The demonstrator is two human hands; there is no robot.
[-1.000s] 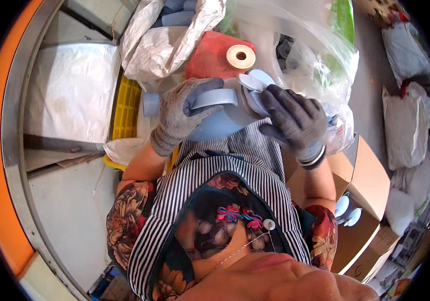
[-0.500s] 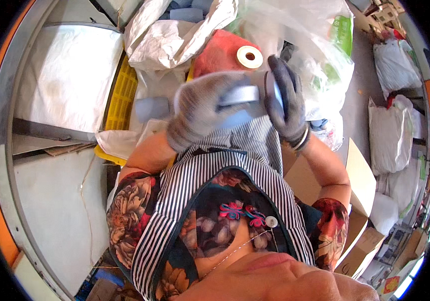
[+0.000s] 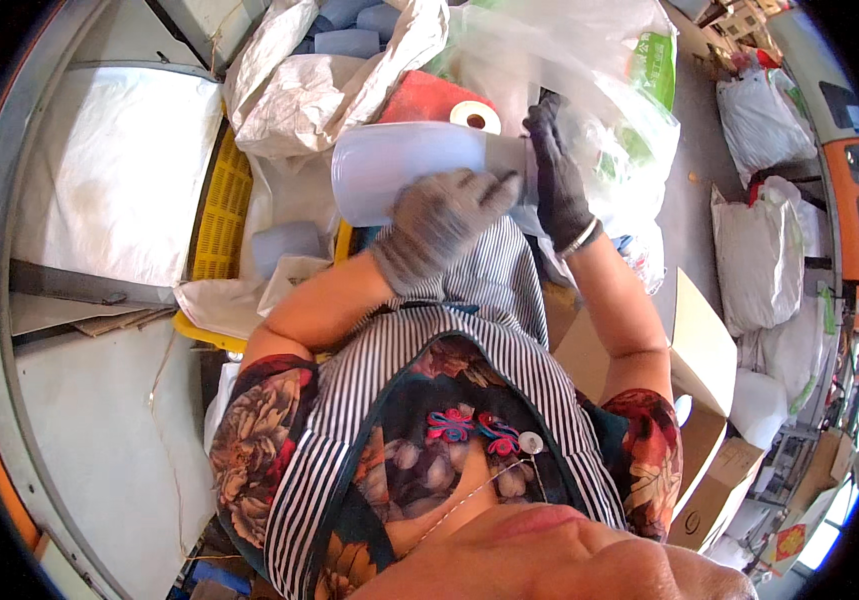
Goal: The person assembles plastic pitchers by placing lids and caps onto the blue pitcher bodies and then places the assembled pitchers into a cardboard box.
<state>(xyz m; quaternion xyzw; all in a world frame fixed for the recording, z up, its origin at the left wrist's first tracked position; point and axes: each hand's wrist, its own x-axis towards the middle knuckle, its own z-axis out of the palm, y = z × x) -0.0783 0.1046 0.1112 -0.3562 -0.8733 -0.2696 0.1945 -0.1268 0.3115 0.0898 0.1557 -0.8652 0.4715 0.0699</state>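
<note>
Here's the left hand, in a grey glove and a little blurred, bent and closed on the near side of a pale-blue container — up off everything, lying sideways in front of the striped apron. And the right hand, gloved too, stands at the container's narrower right end, fingers straight up and together, not wrapped around it; whether the palm presses there, the angle doesn't tell. Just beyond the container sits a red bundle with a cream ring-shaped roll on it. Off to the left, another blue piece lies near a yellow crate. Farther up, a white sack gapes around more blue pieces; clear plastic bags bulge on the right, with an open cardboard box beside the right forearm.
</note>
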